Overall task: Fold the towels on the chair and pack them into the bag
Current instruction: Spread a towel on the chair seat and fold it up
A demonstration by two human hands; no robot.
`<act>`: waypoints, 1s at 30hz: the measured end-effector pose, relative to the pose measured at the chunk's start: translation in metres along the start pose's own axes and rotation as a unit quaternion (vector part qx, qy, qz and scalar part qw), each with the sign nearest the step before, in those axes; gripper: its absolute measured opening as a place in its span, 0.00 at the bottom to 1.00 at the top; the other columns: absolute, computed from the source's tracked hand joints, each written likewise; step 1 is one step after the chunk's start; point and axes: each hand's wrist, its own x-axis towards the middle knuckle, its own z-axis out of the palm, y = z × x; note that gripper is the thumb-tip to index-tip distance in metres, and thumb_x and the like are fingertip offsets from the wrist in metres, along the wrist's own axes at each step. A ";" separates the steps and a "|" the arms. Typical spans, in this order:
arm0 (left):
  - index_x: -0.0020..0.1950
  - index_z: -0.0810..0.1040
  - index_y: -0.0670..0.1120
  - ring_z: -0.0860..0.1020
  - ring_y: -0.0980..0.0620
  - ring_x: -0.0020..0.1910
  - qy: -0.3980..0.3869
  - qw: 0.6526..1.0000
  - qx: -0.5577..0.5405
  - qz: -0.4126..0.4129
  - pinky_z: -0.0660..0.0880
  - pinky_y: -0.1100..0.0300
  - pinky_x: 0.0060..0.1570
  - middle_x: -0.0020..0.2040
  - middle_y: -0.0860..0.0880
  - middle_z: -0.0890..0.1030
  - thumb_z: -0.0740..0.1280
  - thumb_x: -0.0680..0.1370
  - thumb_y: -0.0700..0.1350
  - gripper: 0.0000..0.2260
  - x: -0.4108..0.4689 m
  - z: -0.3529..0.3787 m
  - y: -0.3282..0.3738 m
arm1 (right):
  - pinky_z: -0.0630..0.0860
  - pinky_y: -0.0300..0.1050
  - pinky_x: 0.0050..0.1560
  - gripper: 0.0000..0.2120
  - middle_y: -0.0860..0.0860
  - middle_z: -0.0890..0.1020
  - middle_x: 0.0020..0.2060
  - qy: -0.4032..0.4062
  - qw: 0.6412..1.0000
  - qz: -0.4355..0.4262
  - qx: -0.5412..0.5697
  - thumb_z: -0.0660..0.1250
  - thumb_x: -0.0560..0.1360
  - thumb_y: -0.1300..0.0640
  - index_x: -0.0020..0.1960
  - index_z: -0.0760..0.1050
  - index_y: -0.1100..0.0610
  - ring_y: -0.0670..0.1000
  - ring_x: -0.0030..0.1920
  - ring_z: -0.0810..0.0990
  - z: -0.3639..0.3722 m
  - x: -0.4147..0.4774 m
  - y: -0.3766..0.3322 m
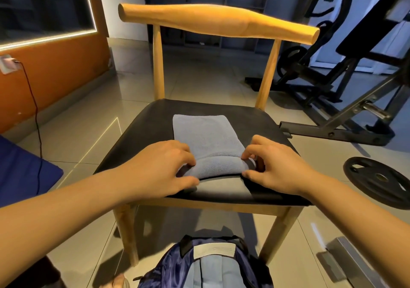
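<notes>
- Tiled floor (195,74) is occupied by a wooden chair (142,137); a weight plate (377,179) is seen at the right.
- A grey-blue towel (204,134) is laid on the black seat, its near end curled over.
- That end is pinched by the left hand (159,168) and right hand (275,168), each grip clamped on cloth, with the corners hidden.
- A navy backpack (175,263) is cut off below.

Count: 1 chair (218,20), 1 grey towel (206,137) on chair, 1 blue bag (206,265), 1 weight plate (377,181), 2 hands (left hand (162,165), right hand (275,168)).
</notes>
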 end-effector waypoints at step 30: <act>0.63 0.80 0.56 0.74 0.60 0.52 0.027 0.998 -0.032 -0.037 0.73 0.64 0.52 0.54 0.60 0.80 0.67 0.76 0.65 0.20 -0.001 0.009 -0.011 | 0.70 0.37 0.44 0.13 0.38 0.75 0.50 0.008 1.000 -0.014 0.005 0.74 0.74 0.45 0.55 0.73 0.41 0.40 0.43 0.75 0.002 0.001 0.003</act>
